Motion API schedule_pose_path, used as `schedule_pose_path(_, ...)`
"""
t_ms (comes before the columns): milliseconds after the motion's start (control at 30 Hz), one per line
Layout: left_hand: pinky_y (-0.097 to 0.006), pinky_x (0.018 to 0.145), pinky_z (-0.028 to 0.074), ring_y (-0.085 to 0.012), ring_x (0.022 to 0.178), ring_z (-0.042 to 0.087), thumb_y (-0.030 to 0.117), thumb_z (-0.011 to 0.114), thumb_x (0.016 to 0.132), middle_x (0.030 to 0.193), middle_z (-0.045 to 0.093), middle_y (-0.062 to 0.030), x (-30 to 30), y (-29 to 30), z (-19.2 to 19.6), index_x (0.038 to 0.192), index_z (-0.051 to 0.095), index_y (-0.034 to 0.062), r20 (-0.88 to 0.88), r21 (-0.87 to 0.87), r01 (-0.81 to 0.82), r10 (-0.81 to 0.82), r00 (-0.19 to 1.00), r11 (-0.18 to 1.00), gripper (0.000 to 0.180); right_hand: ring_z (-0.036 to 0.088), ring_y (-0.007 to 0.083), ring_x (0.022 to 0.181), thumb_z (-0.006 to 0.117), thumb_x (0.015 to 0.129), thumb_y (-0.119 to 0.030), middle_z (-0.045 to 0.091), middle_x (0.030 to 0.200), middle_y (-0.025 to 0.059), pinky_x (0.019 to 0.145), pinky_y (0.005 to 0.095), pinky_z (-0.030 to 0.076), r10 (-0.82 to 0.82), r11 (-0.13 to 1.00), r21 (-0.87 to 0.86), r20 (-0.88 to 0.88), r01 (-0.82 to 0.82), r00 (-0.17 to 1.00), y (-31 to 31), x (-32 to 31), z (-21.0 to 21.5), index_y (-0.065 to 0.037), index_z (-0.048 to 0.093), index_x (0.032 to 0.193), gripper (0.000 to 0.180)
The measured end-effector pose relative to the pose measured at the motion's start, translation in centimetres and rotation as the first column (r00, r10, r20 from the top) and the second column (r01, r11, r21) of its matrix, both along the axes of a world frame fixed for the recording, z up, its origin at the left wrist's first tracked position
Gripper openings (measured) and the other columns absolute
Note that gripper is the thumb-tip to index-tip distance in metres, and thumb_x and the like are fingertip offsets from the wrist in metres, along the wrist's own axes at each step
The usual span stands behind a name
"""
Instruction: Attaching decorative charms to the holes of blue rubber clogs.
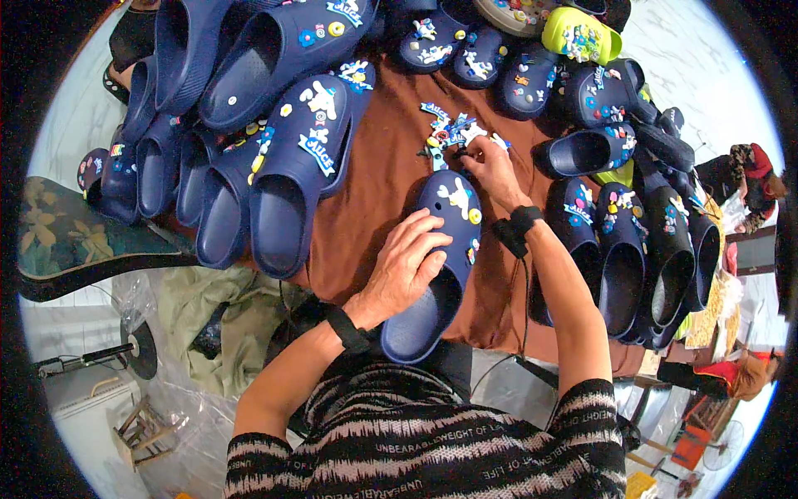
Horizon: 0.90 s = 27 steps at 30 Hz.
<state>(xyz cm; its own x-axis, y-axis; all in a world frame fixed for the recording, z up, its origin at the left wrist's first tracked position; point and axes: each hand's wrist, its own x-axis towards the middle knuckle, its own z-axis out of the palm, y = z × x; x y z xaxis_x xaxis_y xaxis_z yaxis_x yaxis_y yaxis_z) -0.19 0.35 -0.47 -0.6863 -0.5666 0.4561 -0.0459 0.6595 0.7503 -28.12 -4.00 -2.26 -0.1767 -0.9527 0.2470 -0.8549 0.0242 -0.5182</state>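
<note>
A navy blue foam clog (420, 309) lies in front of me, toe pointing away. On its upper are a white character charm, a yellow round one and a small colourful one; open holes show beside them. My left hand (405, 268) rests on the clog's left side, its fingers stretched out flat across the upper. Just past the toe lies a loose pile of shoe charms (445, 126), white, blue and multicoloured. My right hand (497, 173) is at the pile's near right edge, thumb and fingertips pinched on a white charm, partly hidden by the fingers.
Brown cloth (378, 166) covers the table. Large navy clogs with charms (301, 166) stand crowded on the left. More dark clogs (622, 249) line the right, and a lime green clog (582, 36) sits at the far side. A patterned cushioned seat (91, 237) is at far left.
</note>
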Motion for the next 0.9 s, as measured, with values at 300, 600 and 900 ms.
schedule_pose_path(300, -0.047, 0.109, 0.036, -0.0369, 0.130, 0.047, 0.023, 0.055, 0.097, 0.126, 0.058, -0.0153, 0.2, -0.2, -0.2, 0.110, 0.064, 0.0058, -0.018, 0.003, -0.028, 0.028, 0.999, 1.000, 0.023, 0.059, 0.0107, 0.074, 0.068, 0.086, 0.002, 0.063, 0.084, 0.0053, 0.066, 0.0272, 0.050, -0.113, 0.985, -0.004, 0.750, 0.175, 0.651, 9.1, 7.0, 6.0, 0.002, 0.058, 0.107, 0.023)
schedule_pose_path(600, -0.047, 0.113, 0.033, -0.0389, 0.133, 0.045, 0.024, 0.051, 0.100, 0.130, 0.057, -0.0181, 0.0, -0.2, -0.1, 0.112, 0.063, 0.0033, 0.005, 0.029, 0.000, 0.000, 1.000, 1.000, 0.027, 0.064, 0.0316, 0.097, 0.069, 0.077, 0.008, 0.065, 0.103, 0.0147, 0.084, 0.0373, 0.052, -0.069, 0.948, -0.288, 0.233, 0.137, 0.970, 16.4, 11.7, 2.1, -0.001, 0.065, 0.099, 0.024)
schedule_pose_path(900, -0.047, 0.109, 0.037, -0.0385, 0.130, 0.047, 0.017, 0.056, 0.096, 0.128, 0.058, -0.0164, -0.1, 0.0, 0.0, 0.110, 0.063, 0.0040, -0.020, 0.012, -0.014, 0.014, 1.000, 1.000, 0.021, 0.063, 0.0255, 0.096, 0.068, 0.083, 0.005, 0.065, 0.101, 0.0129, 0.084, 0.0343, 0.051, -0.174, 0.917, -0.183, 0.618, 0.356, 0.766, 18.1, 12.7, 1.6, 0.001, 0.066, 0.099, 0.017)
